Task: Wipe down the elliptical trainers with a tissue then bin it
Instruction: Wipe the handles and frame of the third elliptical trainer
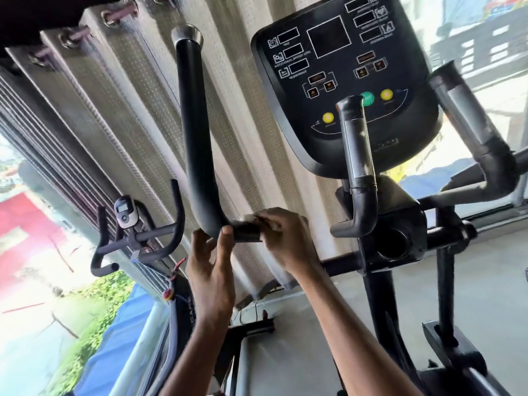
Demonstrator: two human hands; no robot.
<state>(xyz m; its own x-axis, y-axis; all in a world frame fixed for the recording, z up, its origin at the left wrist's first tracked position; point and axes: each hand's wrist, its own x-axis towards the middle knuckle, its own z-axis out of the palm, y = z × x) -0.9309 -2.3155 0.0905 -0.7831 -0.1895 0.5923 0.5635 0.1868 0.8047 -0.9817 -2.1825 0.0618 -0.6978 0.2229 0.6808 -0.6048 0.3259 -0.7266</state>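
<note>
A black elliptical trainer fills the view, its console at upper right. Its long left moving handle rises to a chrome cap and bends at the bottom into a short horizontal bar. My right hand wraps that bar with a white tissue bunched under its fingers. My left hand touches the underside of the bend, thumb up against the bar, fingers loosely curled beneath. The inner fixed grip and the right grip stand to the right.
A second exercise machine with black curved handlebars and a small grey display stands at the left by the window shutter. Beige curtains hang behind. Grey floor lies below, with the trainer's pedal arm at lower right.
</note>
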